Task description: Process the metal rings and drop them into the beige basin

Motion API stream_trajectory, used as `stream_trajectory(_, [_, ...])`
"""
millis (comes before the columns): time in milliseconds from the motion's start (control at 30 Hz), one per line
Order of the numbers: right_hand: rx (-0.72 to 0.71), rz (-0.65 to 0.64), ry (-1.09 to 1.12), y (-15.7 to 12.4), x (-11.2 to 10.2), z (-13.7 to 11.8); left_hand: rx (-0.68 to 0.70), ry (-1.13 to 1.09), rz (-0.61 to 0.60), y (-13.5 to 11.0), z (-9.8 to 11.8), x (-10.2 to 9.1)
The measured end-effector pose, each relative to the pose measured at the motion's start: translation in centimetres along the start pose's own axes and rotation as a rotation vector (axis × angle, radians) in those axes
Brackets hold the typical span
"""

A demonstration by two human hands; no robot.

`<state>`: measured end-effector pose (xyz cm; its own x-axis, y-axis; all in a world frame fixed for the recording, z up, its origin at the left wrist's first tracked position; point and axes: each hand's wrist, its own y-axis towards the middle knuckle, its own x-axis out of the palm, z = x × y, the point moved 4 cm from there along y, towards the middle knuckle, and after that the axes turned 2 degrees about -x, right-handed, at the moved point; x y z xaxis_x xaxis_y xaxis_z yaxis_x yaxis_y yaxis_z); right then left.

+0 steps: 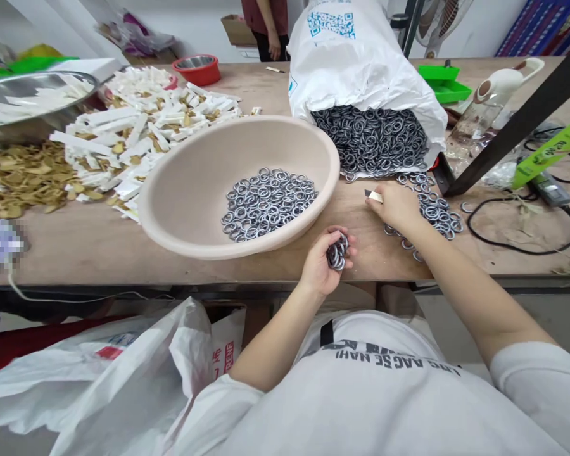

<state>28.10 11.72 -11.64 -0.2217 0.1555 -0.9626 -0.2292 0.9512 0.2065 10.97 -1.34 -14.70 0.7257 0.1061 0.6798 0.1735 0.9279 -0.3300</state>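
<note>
My left hand (323, 261), cupped at the table's front edge, holds a small heap of grey metal rings (336, 252). To its right, my right hand (397, 204) is closed on a small cream piece with a dark tip (374, 196); its exact kind is hard to make out. Loose rings (439, 215) lie on the table beside and partly behind that hand. Left of both hands stands a large beige basin (185, 209) with many of the same rings (268, 202) in it. Behind my right hand, a white sack (356, 69) lies with its mouth towards me, full of dark rings (373, 139).
White strips and tan pieces (142, 126) are piled at left beside a steel bowl (88, 101). A dark metal post (517, 120) slants up at right, near a cable (472, 221) and a clear jug (484, 107). Another person (270, 31) stands across the table.
</note>
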Motion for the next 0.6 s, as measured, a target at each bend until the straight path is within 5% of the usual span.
stream_trajectory(133, [0.004, -0.038, -0.038, 1.3, 0.5, -0.2, -0.008, -0.025, 0.013, 0.4, 0.0, 0.6])
stream_trajectory(233, [-0.061, -0.078, 0.195, 0.5, -0.5, -1.3, 0.033, 0.026, 0.070, 0.2, -0.1, 0.6])
stream_trajectory(367, [-0.137, -0.023, 0.927, -5.4, -2.4, -3.6, 0.054, 0.123, 0.039, -0.3, -1.0, 1.4])
stream_trajectory(500, [-0.215, 0.209, 0.969, -11.5, -3.0, -4.8, 0.036, 0.182, -0.048, -0.9, -2.2, 2.7])
stream_trajectory(600, [-0.214, 0.275, 0.979, -13.0, -2.7, -4.5, 0.061, 0.229, -0.057, -1.3, -2.4, 3.0])
